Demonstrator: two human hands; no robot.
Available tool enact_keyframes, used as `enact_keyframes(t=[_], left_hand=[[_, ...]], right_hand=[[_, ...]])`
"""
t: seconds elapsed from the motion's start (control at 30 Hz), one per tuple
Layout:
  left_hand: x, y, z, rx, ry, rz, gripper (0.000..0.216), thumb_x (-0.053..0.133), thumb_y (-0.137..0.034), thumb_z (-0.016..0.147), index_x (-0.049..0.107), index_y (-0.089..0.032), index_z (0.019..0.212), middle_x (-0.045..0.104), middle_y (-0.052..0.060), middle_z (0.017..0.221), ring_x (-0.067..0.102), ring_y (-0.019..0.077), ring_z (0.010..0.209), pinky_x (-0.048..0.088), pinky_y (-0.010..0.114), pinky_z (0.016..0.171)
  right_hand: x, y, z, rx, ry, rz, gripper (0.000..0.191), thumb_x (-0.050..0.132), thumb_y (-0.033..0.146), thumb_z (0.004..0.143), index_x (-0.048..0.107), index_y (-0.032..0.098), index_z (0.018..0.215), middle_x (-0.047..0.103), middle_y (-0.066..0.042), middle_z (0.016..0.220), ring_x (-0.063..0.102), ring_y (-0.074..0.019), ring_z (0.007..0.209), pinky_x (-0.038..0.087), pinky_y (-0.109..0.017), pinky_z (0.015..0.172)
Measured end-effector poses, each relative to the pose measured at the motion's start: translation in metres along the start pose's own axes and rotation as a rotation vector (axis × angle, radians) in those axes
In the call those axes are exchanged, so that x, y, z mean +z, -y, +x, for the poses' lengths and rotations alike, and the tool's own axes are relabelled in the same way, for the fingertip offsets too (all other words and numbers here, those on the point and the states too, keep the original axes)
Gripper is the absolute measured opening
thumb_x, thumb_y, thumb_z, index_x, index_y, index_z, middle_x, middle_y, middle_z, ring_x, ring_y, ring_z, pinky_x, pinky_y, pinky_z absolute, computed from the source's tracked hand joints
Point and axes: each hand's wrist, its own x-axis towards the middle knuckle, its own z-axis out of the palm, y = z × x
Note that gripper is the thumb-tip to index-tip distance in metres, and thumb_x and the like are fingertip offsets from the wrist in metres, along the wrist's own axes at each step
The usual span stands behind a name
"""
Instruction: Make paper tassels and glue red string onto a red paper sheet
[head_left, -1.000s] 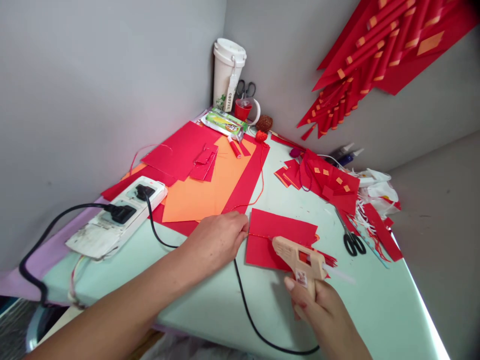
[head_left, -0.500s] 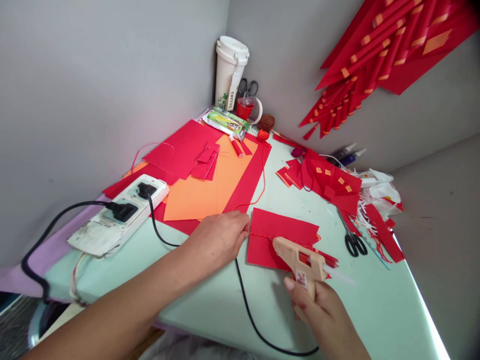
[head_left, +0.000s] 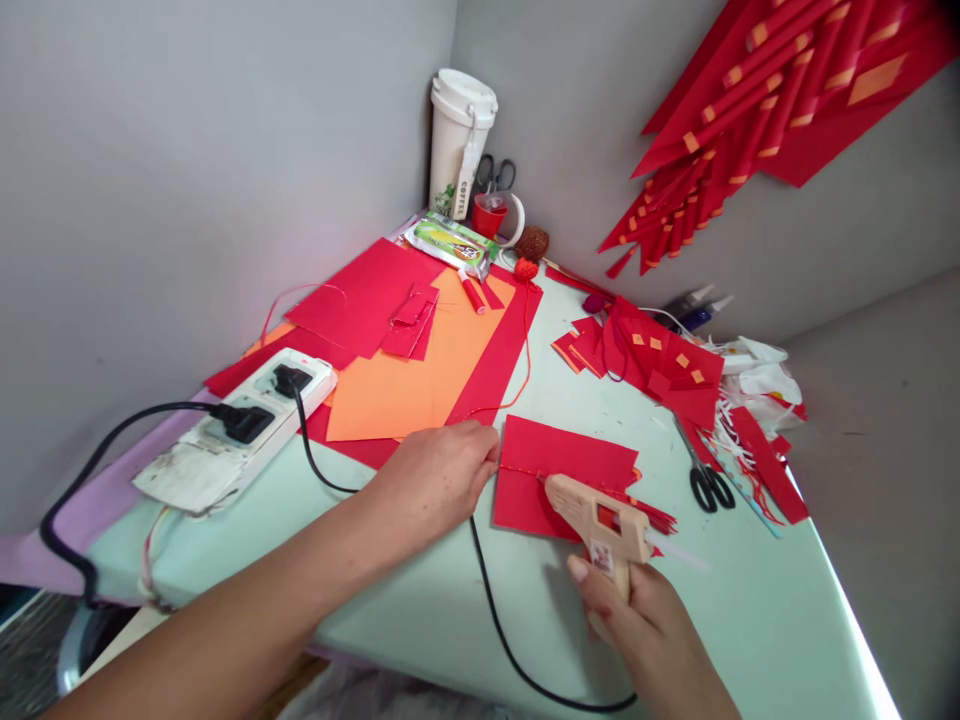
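Note:
A cream glue gun sits in my right hand, fingers wrapped around its handle. Its nozzle is over a red paper piece, close to a red string that runs across the paper. A clear glue stick pokes out of the gun's back. My left hand is closed at the paper's left edge, pinching the string there. From this hand the string leads back to a red-orange yarn ball. A red paper tassel lies partly hidden behind the gun.
Red sheets and an orange sheet cover the table's left. A white power strip holds two plugs; a black cord crosses the front. Black-handled scissors lie right. A white tumbler stands in the corner; red paper rolls hang on the wall.

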Motion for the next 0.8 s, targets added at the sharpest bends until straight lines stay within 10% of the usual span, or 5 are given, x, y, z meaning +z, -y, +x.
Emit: enact_keyframes(t=[0.4,0.8], left_hand=[[-0.0014,-0.0023,0.0006,-0.02,0.0,0.008,0.016,0.043,-0.022,0.091,0.056,-0.021,0.082,0.065,0.001,0.084,0.063,0.0195,0.074,0.042,0.028,0.061],[-0.0001,-0.0008,-0.0001,-0.016,-0.004,0.014,0.017,0.042,-0.023,0.091,0.056,-0.021,0.082,0.065,0.001,0.083,0.063,0.0193,0.073,0.04,0.028,0.06]], right_hand=[[-0.0004,0.0,-0.0018,-0.025,-0.033,0.023,0.03,0.061,0.048,0.079,0.059,0.019,0.07,0.038,0.005,0.051,0.038,-0.0141,0.05,0.035,-0.026,0.048],[0.0002,-0.0013,-0.0003,-0.005,-0.03,0.049,0.039,0.062,0.053,0.079,0.065,0.016,0.089,0.039,0.005,0.052,0.038,-0.0142,0.049,0.033,-0.027,0.048]])
